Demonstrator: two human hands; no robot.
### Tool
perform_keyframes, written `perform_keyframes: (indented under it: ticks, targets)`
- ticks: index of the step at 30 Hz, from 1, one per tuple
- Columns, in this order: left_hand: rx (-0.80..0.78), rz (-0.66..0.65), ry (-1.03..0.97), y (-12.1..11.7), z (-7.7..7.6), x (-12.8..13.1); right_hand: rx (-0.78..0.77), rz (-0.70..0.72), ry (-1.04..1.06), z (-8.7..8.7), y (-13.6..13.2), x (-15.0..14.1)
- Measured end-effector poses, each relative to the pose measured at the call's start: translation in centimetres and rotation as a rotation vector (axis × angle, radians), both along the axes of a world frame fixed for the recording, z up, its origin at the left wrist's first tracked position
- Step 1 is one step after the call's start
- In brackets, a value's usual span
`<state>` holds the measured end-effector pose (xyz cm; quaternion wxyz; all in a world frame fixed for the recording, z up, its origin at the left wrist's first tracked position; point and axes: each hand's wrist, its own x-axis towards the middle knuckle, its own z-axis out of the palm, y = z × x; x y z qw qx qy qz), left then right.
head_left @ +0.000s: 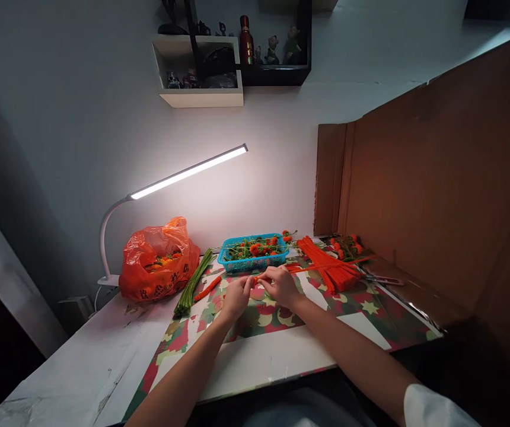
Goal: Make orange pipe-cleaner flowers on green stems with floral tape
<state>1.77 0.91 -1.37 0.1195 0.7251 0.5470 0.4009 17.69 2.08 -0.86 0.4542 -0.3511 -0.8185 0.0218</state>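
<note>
My left hand (236, 296) and my right hand (279, 286) meet over the middle of the table, both with fingers pinched. Between them is an orange pipe cleaner (255, 280), partly hidden by the fingers. Beyond my right hand an orange strand (326, 265) runs rightward across a fanned bundle of orange pipe cleaners (328, 264). An orange fuzzy coil (208, 289) lies left of my left hand. Farther left is a bundle of green stems (193, 286). Just behind my hands stands a blue basket (255, 261) holding orange flowers with green stems.
A red plastic bag (159, 284) with orange and yellow pieces stands at the left, by a lit lamp (188, 172). Right of the orange bundle are more orange flowers (346, 244) and scissors (386, 280). A cardboard panel (437, 172) walls the right side. Shelves (275, 75) hang above.
</note>
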Motion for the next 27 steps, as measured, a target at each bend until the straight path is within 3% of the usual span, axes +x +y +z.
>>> perform_keyframes:
  ticks: [9,15,18,23,27]
  targets:
    - [-0.085,-0.073,-0.331,0.9,-1.1,-0.4,-0.179,0.336,0.242,-0.6,0.3,-0.3]
    - [-0.008,-0.048,-0.249,0.8,-1.3,-0.7,-0.308,0.408,0.301,-0.8,0.4,-0.2]
    - [-0.07,-0.087,-0.384,0.6,-0.8,-0.3,-0.395,0.392,0.381,-0.8,0.6,-0.4]
    - [-0.308,-0.288,-0.676,0.3,0.0,0.0,-0.7,0.384,0.444,-0.3,0.8,-0.3]
    - [-0.451,-0.535,-0.592,-0.4,0.8,-0.9,-0.803,0.428,0.319,0.8,0.6,0.8]
